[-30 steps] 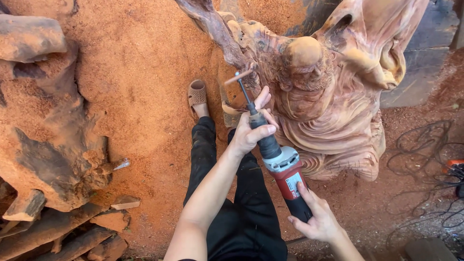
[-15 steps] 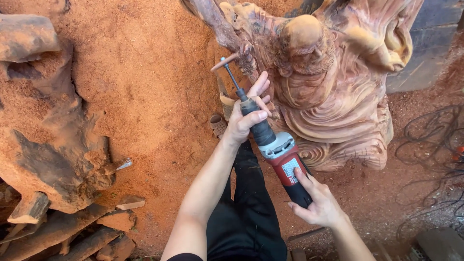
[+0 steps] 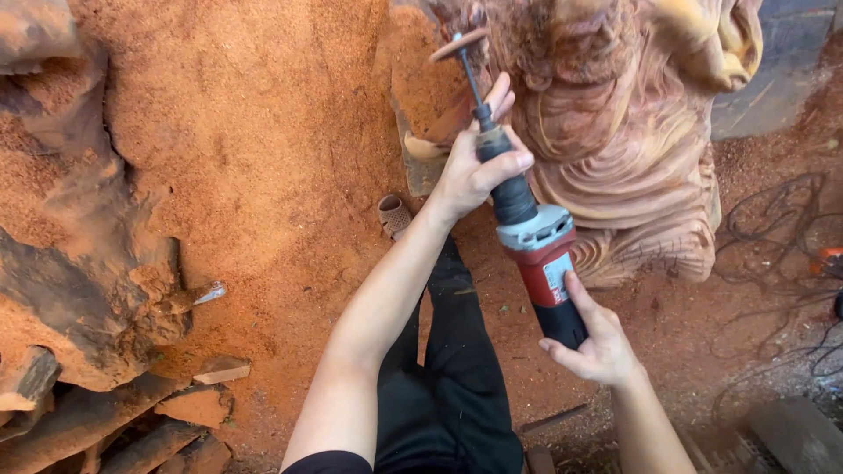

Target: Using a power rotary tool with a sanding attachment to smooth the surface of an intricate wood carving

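Observation:
I hold a red, grey and black power die grinder (image 3: pixel 543 254) with both hands. My left hand (image 3: pixel 474 162) grips its black neck near the front. My right hand (image 3: pixel 593 342) holds the dark rear end of the body. A long thin shaft ends in a small sanding disc (image 3: pixel 460 44) that sits close to the upper part of a large reddish carved wooden statue (image 3: pixel 632 149). Whether the disc touches the wood I cannot tell. My legs in black trousers (image 3: pixel 452 377) and one sandalled foot (image 3: pixel 393 215) show below.
Reddish sawdust (image 3: pixel 263 132) covers the ground. A big rough root stump (image 3: pixel 70 254) and several wood offcuts (image 3: pixel 206 399) lie at the left. Dark cables (image 3: pixel 781 237) trail over the ground at the right. A flat plank (image 3: pixel 790 430) lies at the bottom right.
The view has tilted so the statue sits higher in frame. The grinder's disc has risen toward the statue's upper part, with both hands keeping their grip.

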